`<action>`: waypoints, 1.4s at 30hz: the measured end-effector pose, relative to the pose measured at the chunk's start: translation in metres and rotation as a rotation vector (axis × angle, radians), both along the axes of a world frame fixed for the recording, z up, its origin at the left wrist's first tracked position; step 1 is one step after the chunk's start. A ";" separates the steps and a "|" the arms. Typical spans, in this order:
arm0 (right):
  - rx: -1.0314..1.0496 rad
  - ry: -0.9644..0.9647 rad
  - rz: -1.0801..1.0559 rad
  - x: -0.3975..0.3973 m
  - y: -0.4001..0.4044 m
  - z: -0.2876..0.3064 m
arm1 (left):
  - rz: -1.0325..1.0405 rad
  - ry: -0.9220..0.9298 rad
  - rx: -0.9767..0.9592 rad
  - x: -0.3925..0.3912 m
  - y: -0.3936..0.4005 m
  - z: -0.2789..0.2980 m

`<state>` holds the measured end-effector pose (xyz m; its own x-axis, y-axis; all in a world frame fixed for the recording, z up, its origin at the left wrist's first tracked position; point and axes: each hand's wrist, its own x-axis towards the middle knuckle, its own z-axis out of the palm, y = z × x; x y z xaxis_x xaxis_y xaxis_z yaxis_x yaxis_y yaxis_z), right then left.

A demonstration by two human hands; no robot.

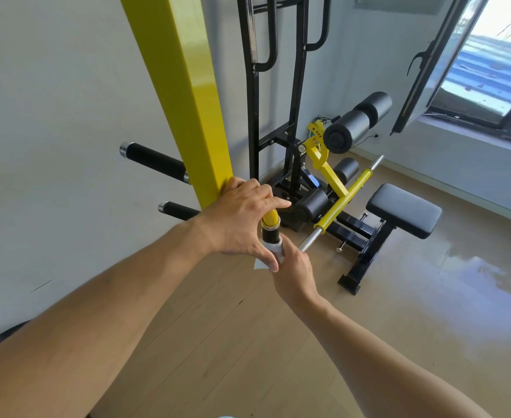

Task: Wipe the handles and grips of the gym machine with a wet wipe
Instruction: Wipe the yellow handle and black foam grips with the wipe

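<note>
A single head-worn wide-angle view looks forward and down, close over the gym machine [188, 86].

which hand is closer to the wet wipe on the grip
Right. The right hand is wrapped around the wet wipe on the black grip; the left hand is just above, its thumb reaching down beside the wipe.

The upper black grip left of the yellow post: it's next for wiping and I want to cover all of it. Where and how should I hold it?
Wrap the wipe around the black sleeve of the upper grip, probably starting beside the yellow post. Come from above: it juts out sideways, free all round, so a hand can slide out to the chrome cap.
</note>
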<state>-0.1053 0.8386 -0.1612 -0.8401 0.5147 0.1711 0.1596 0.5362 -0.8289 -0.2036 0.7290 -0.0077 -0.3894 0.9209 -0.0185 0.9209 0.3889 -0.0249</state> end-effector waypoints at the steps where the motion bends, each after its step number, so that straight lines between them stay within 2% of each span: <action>1: -0.007 0.079 -0.011 -0.002 -0.001 0.004 | -0.003 -0.001 0.000 0.000 0.000 0.000; 3: -0.024 0.190 -0.034 -0.005 -0.002 0.008 | -0.007 0.009 0.003 -0.001 -0.001 -0.001; 4: -0.018 0.177 -0.031 -0.006 -0.002 0.006 | -0.008 0.015 0.005 0.000 -0.002 -0.001; 7: 0.041 -0.101 0.046 -0.005 0.001 -0.015 | -0.006 0.011 0.011 0.000 -0.002 -0.002; 9: 0.077 -0.185 0.053 -0.001 0.001 -0.029 | -0.008 0.006 0.005 0.000 -0.003 -0.002; 11: 0.058 -0.105 0.027 0.000 -0.002 -0.027 | -0.003 0.011 0.010 0.001 -0.003 -0.002; 14: 0.028 0.134 -0.044 -0.004 -0.010 -0.011 | -0.005 0.006 0.017 0.002 -0.005 -0.003; 16: 0.035 0.172 -0.041 -0.007 -0.012 -0.011 | -0.003 0.001 0.021 0.003 -0.006 -0.004; 19: 0.029 -0.112 0.071 -0.003 -0.010 -0.025 | 0.006 -0.002 0.016 0.002 -0.006 -0.004; 21: 0.003 -0.188 0.100 0.001 -0.008 -0.034 | 0.008 -0.002 0.006 0.003 -0.005 -0.004; 27: 0.040 0.153 0.033 -0.012 -0.019 -0.013 | -0.003 -0.013 0.014 0.005 -0.007 -0.004; 31: -0.019 -0.103 0.077 -0.008 -0.014 -0.036 | 0.005 -0.023 0.003 0.005 -0.007 -0.002; 33: 0.011 -0.158 0.093 -0.004 -0.008 -0.042 | 0.003 -0.028 -0.003 0.005 -0.006 -0.002; 39: 0.070 0.220 0.074 -0.016 -0.011 0.007 | -0.004 -0.016 -0.005 0.006 -0.005 -0.003; 42: 0.052 0.125 0.122 -0.016 -0.011 -0.008 | 0.009 -0.025 -0.002 0.005 -0.007 -0.003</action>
